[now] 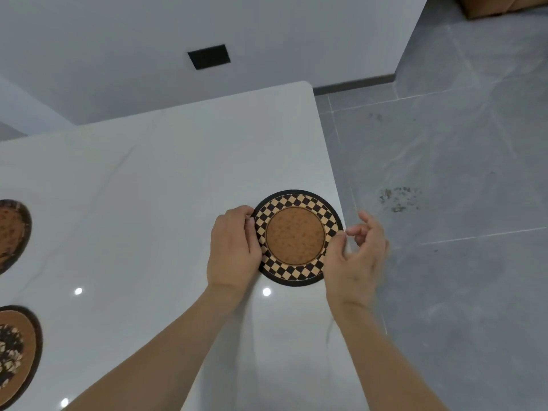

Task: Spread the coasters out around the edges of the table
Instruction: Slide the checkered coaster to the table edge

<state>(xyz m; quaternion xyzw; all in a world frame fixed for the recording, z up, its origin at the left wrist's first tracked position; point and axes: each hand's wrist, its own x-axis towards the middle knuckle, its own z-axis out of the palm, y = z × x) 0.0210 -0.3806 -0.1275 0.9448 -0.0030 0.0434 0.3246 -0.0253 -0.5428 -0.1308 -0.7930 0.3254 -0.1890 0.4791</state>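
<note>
The checkered coaster [296, 237] lies flat on the white table [148, 188], right of centre in the frame and just beside the table's right-hand edge, which fits the task: this looks like a spot chosen along the border, not the middle. The left hand [234, 247] rests against the coaster's left rim with its fingers curled, the fingertips touching the black outer ring, probably to steady or nudge it square. The right hand [355, 256] sits at the right rim with the thumb and forefinger nearly pinched at the edge and the other fingers loosely spread out over the floor [459, 203] side; whether it truly grips the rim or only touches it I cannot tell. A hand at each side suggests fine positioning, keeping the disc from sliding off the nearby edge (the glossy top looks slippery). Two more coasters are cut off at the left of the frame, one [12, 232] at mid height and one [17, 351] lower down, well apart from this one, so the spreading seems partly done.
</note>
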